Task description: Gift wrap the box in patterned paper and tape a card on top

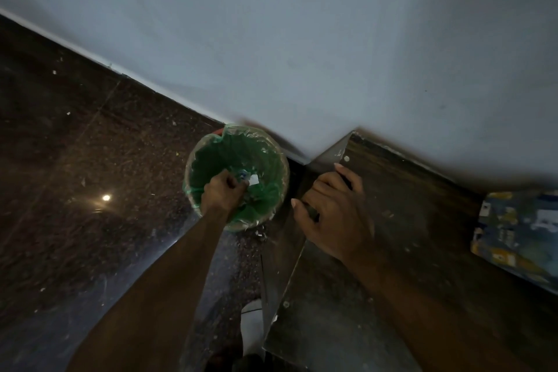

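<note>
Tabletop (392,251): dark wood, set in the wall corner; dim light. The person stands at its left edge.

Wrapped box (519,232): lies at the tabletop's right edge, partly cut off by the frame. The visible faces are covered in blue and yellow patterned paper, so the wrapping looks done, or close to it. No card can be made out on top; too blurred and cropped to be sure.

Bin (237,178): round, green liner, on the floor just beside the tabletop's far left corner.

Right hand (335,214): rests near the tabletop's far left corner, fingers curled round a dark, narrow object, not identifiable.

Left hand (222,193): lowered into the bin, grip narrow, fingers pinching small pale scraps (252,180).

Judgement: this is clean-up of offcuts. Left to do, as far as visible: confirm or tape on the card.
</note>
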